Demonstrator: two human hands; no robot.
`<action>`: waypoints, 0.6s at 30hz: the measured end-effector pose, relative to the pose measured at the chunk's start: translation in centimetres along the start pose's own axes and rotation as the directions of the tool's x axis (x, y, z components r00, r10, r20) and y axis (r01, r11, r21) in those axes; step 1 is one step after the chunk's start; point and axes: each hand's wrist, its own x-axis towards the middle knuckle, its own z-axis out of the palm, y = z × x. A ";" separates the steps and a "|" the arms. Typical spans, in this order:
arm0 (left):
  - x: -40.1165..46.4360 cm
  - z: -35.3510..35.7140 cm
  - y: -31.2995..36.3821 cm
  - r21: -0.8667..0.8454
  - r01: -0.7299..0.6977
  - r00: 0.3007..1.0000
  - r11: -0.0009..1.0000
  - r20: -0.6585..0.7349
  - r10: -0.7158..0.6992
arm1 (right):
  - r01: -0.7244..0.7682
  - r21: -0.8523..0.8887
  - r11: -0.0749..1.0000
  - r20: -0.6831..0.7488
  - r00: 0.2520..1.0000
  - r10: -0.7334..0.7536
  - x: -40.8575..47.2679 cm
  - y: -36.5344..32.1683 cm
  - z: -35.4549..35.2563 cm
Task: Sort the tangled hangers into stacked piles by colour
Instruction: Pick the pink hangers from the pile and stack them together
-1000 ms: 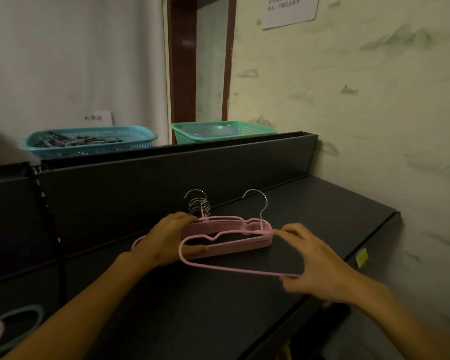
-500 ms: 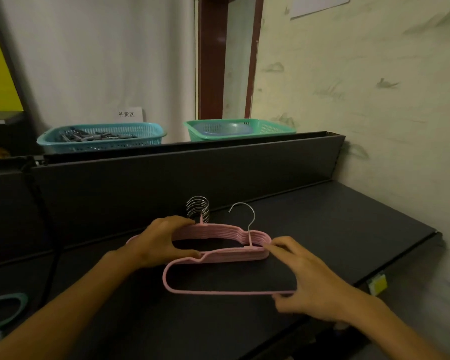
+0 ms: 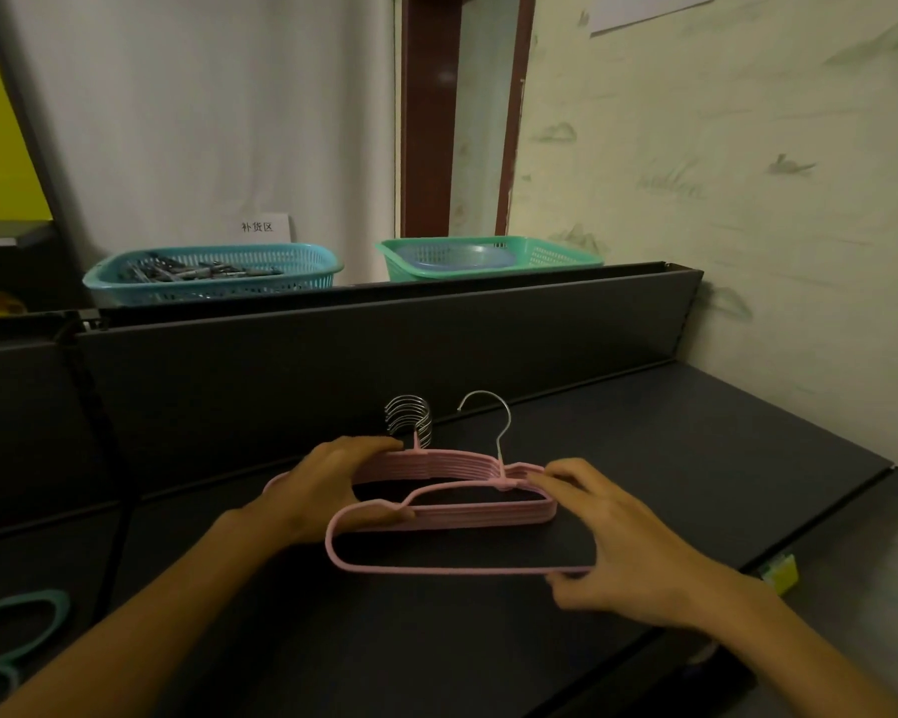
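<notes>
1. Your left hand (image 3: 327, 489) grips the left end of the pink stack (image 3: 467, 489), fingers curled over its top edge and thumb underneath.
2. The stack lies on the dark shelf (image 3: 695, 458), near its middle and just in front of the upright back panel (image 3: 333, 365). Its metal hooks (image 3: 409, 422) bunch together and stand up at the back.
3. Your right hand (image 3: 623, 541) holds a single pink hanger (image 3: 436, 567): fingers curl over its upper right shoulder and the thumb pinches the lower bar.
4. This hanger sits against the front of the stack but is offset, its body hanging lower and nearer to you. Its own hook (image 3: 493, 422) stands apart, to the right of the bunched hooks.
5. At the far left edge, green hangers (image 3: 27, 624) lie on the shelf, well apart from the pink ones; a bit of pink shows beside them, too cut off to identify.
6. Behind the back panel stand a blue basket (image 3: 213, 274) holding dark, small items and a green basket (image 3: 488, 256) with a bluish bowl (image 3: 457, 256) inside.
7. A small white sign (image 3: 260, 228) leans on the wall above the blue basket.
8. A yellow tag (image 3: 778, 575) is clipped to the shelf's front edge on your right.
</notes>
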 end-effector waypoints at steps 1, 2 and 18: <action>0.0 0.0 0.1 -0.002 -0.005 1.000 1.000 0.001 0.005 | 0.005 -0.005 1.000 -0.001 1.000 -0.005 0.1 -0.1 0.0; 0.0 0.0 0.0 0.004 -0.009 1.000 1.000 0.004 0.009 | 0.009 -0.008 1.000 -0.001 1.000 -0.009 0.2 -0.2 0.0; -0.5 -0.6 0.0 0.038 0.067 0.996 0.997 0.058 -0.069 | 0.066 0.017 0.998 -0.050 0.997 -0.065 2.1 -1.3 0.5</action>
